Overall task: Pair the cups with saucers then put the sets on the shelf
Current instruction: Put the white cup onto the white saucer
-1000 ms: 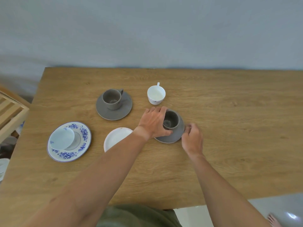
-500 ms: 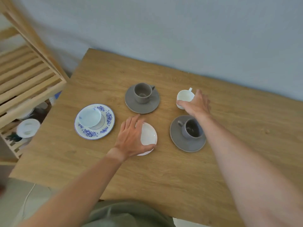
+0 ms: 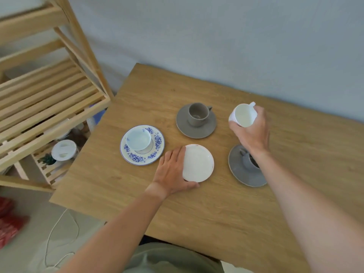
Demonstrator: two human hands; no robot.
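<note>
My right hand (image 3: 253, 132) holds a white cup (image 3: 243, 115) lifted off the table and tilted, its mouth facing me. My left hand (image 3: 172, 172) rests against the left edge of an empty white saucer (image 3: 199, 163), thumb under its near rim. A grey cup (image 3: 198, 114) stands on a grey saucer (image 3: 195, 131) at the back. Another grey cup (image 3: 248, 161), partly hidden by my right wrist, sits on a grey saucer (image 3: 246, 174) at the right. A pale blue cup (image 3: 137, 138) sits on a blue-flowered saucer (image 3: 155, 152) at the left.
The wooden table (image 3: 206, 209) stands against a grey wall. A slatted wooden shelf (image 3: 45, 103) stands left of the table, with a white lidded container (image 3: 63, 150) and a small plant (image 3: 47, 159) on its lower level. A white cord (image 3: 57, 229) lies on the floor.
My right hand has closed on the white cup and lifted it off the table. My left hand slid to the left edge of the white saucer. The view shifted toward the shelf.
</note>
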